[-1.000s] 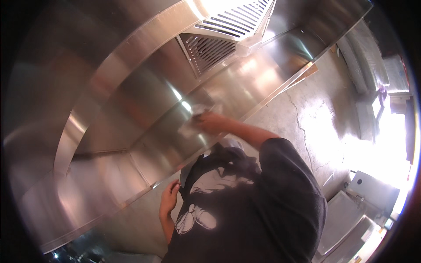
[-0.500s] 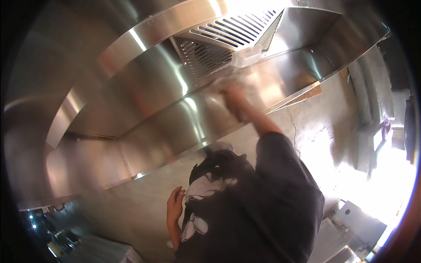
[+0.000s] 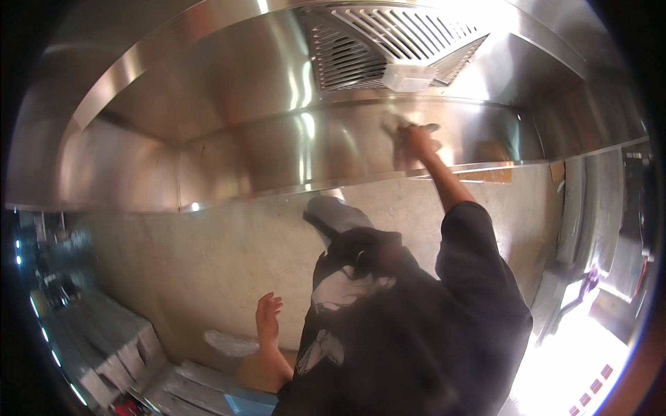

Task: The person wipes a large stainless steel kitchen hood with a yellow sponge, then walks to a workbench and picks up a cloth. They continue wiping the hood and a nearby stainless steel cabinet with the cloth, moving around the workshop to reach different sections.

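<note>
My right arm reaches up to the inner wall (image 3: 347, 142) of a shiny stainless-steel range hood. Against that metal, my right hand (image 3: 418, 141) is closed on a small greyish cloth (image 3: 433, 127); only its edges show past my fingers, so its full shape is hidden. A blurred reflection of hand and cloth appears in the steel beside them. Lower down, my left hand (image 3: 268, 315) hangs in the air on the left of my body, fingers loosely bent and apart, holding nothing.
Slotted filters (image 3: 402, 35) and a translucent plastic box (image 3: 408, 78) sit in the hood above my right hand. The hood's lower edge (image 3: 250, 197) crosses the view. A pale wall (image 3: 180, 263) lies beyond it. Wrapped grey equipment (image 3: 104, 340) stands at lower left.
The view has turned and shifted, levelling the hood's edge. My right hand has moved to the right along the steel and is less blurred. My left hand stays low and free.
</note>
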